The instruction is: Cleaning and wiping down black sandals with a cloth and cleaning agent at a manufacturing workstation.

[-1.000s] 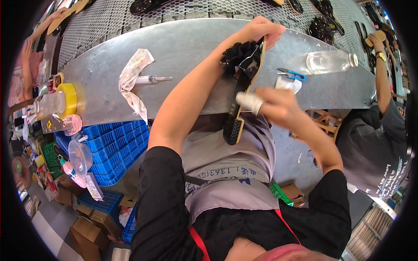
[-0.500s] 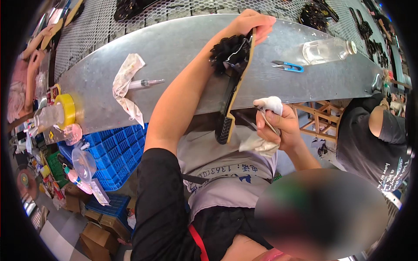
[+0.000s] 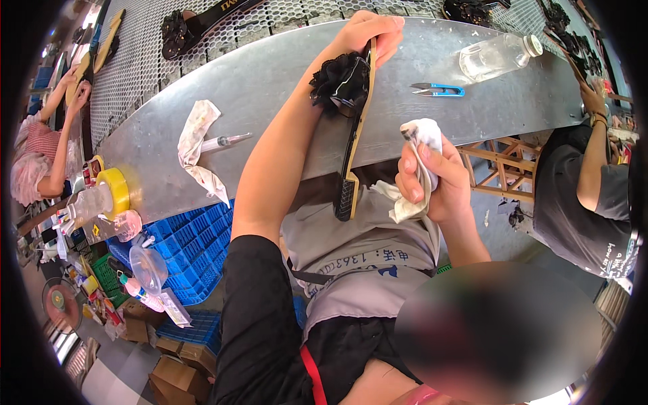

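Observation:
My left hand is closed on the toe end of a black sandal and holds it on edge above the metal table. A black fabric flower sits on the sandal's strap, and a tan line runs along its sole edge. The textured heel end hangs down past the table's near edge, in front of my apron. My right hand grips a bunched white cloth, its loose end hanging below the fingers. The cloth is apart from the sandal.
On the table lie blue thread snips, a clear bottle, a stained cloth and a syringe. Yellow tape stands at the left. Blue crates sit below. Beyond runs a mesh conveyor with sandals; people work at both sides.
My right hand has lifted the cloth a little, away from the sandal's heel end. The sandal is slightly more upright. At the right, another person's arm now reaches up toward the conveyor.

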A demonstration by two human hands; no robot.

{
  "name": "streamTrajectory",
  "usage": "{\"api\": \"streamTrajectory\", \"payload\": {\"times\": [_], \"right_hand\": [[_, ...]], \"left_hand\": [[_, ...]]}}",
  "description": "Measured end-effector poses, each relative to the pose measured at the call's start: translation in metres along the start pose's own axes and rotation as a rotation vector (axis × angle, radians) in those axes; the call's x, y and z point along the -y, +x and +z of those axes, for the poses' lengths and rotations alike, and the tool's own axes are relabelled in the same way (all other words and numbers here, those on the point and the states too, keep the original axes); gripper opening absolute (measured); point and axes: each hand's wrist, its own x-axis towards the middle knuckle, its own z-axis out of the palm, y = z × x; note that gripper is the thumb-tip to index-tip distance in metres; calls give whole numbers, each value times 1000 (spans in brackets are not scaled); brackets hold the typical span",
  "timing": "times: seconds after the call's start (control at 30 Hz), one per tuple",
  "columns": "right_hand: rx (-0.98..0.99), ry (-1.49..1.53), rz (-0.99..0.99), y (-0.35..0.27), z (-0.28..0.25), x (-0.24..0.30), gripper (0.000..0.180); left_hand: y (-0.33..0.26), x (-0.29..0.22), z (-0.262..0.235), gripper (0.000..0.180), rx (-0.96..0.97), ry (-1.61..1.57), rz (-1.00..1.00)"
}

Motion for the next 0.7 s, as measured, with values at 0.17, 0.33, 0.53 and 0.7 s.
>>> {"api": "streamTrajectory", "payload": {"times": [0.17, 0.33, 0.53, 0.7], "right_hand": [[5, -104, -70, 20, 4, 17, 25], [17, -229, -5, 71, -8, 44, 17], [59, -275, 16, 93, -12, 68, 14], [81, -320, 60, 89, -16, 71, 23]], "left_hand": [[-1, 6, -5, 52, 12, 35, -64], [-4, -4, 4, 36, 70, 41, -20], [-1, -2, -1, 34, 46, 99, -96], [3, 1, 3, 14, -16, 93, -125]]}}
